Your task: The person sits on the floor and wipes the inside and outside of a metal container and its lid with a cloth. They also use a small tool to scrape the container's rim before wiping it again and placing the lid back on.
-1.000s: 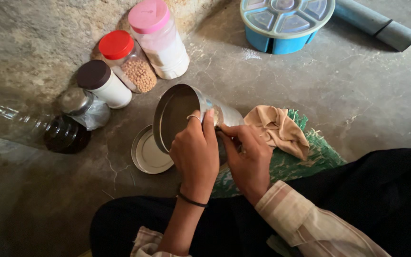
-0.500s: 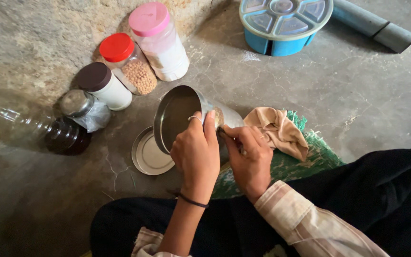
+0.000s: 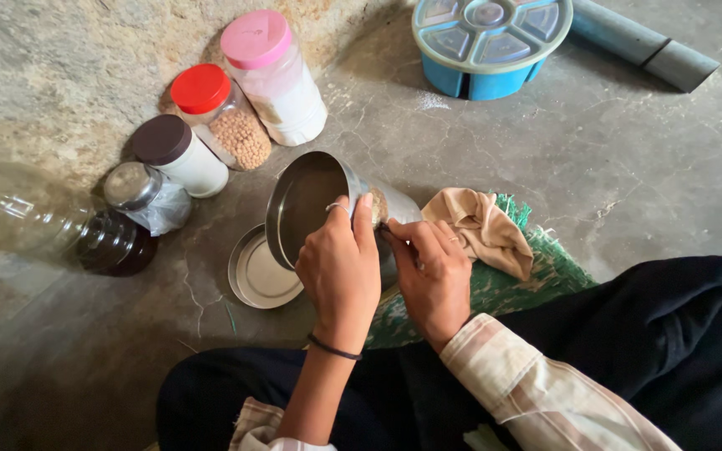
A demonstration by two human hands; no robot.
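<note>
Cracked concrete floor (image 3: 612,159) lies under a shiny steel tin (image 3: 311,205), tipped open-mouthed; the left hand (image 3: 340,271) grips its rim, the right hand (image 3: 436,276) clasps its side.

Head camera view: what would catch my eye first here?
Probably the shiny steel tin at the centre, tipped on its side and gripped by the left hand and right hand, its round lid flat on the floor beside it. Next, the row of jars with pink, red and brown caps against the wall, upper left.
</note>
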